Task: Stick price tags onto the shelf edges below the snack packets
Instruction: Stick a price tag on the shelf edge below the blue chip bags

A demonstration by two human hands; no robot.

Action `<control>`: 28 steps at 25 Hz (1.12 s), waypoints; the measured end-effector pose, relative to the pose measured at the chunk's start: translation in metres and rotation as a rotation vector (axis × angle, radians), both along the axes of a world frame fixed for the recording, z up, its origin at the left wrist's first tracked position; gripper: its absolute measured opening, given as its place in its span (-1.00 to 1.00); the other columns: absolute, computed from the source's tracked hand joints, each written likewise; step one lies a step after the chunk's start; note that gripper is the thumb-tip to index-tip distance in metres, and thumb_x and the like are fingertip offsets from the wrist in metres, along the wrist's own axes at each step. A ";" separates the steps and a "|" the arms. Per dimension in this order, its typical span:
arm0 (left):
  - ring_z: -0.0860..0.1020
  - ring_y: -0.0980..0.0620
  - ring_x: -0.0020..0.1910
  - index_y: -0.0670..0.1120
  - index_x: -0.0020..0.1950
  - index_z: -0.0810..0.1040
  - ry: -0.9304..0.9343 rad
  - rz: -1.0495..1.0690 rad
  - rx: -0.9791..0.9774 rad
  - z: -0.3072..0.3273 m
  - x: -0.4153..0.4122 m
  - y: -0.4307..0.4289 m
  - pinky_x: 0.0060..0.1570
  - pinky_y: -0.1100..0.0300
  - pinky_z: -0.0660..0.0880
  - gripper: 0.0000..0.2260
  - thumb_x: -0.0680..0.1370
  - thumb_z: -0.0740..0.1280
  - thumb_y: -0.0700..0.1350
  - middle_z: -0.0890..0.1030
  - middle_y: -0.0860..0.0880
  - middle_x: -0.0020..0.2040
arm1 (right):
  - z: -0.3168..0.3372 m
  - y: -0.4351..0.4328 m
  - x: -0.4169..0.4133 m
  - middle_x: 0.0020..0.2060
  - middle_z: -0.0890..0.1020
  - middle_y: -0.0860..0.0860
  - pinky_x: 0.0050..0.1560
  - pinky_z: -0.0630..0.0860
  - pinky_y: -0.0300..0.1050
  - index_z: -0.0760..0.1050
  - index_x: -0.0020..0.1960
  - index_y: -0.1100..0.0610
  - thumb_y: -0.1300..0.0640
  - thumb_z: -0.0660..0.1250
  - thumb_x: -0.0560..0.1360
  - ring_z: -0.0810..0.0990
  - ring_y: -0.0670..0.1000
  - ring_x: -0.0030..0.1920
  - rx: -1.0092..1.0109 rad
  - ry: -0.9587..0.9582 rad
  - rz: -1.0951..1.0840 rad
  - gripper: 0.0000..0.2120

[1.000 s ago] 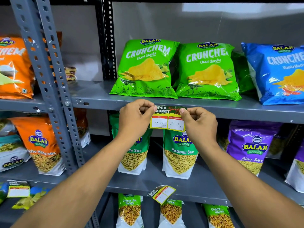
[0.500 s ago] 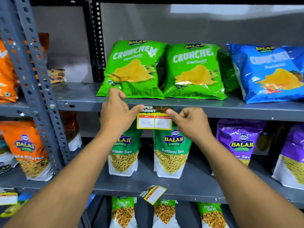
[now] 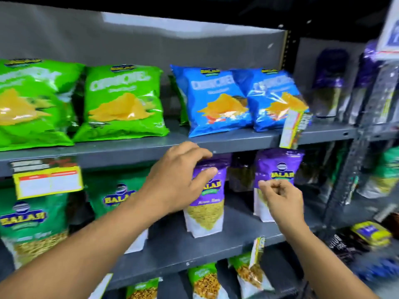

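Note:
A yellow price tag (image 3: 46,180) sticks on the grey shelf edge (image 3: 129,152) under the green chip packets (image 3: 123,104), at the far left. My left hand (image 3: 179,180) hovers with fingers spread just below that edge, in front of a purple Balaji pouch (image 3: 207,203), holding nothing. My right hand (image 3: 280,197) is lower and to the right, fingers curled in a loose pinch with nothing visible in it. A second tag (image 3: 294,128) hangs edge-on from the same shelf edge below the blue chip packets (image 3: 216,100). The picture is motion-blurred.
Another purple pouch (image 3: 278,169) stands behind my right hand. Green pouches (image 3: 28,223) fill the middle shelf's left. A third tag (image 3: 258,249) dangles from the lower shelf edge. A perforated upright (image 3: 354,165) separates a neighbouring rack of dark packets at the right.
Both hands have let go of the yellow tag, which stays stuck on the shelf edge. The view and both hands have shifted right, toward the blue packets and purple pouches.

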State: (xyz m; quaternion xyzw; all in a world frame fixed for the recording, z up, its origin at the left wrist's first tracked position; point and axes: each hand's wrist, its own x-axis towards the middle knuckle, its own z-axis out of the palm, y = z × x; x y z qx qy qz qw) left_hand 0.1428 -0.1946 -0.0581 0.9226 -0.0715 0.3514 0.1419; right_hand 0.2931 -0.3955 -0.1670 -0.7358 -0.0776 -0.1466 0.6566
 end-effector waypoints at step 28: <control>0.62 0.03 -0.10 0.00 -0.18 0.68 -0.100 0.276 -0.118 0.011 0.168 -0.140 -0.08 0.12 0.53 -0.84 0.39 0.45 0.08 0.70 0.02 -0.12 | 0.086 -0.125 0.129 0.32 0.48 0.11 0.39 0.21 0.06 0.58 -0.22 -0.08 0.02 0.39 0.39 0.33 0.13 0.39 -0.497 -0.613 0.158 -0.98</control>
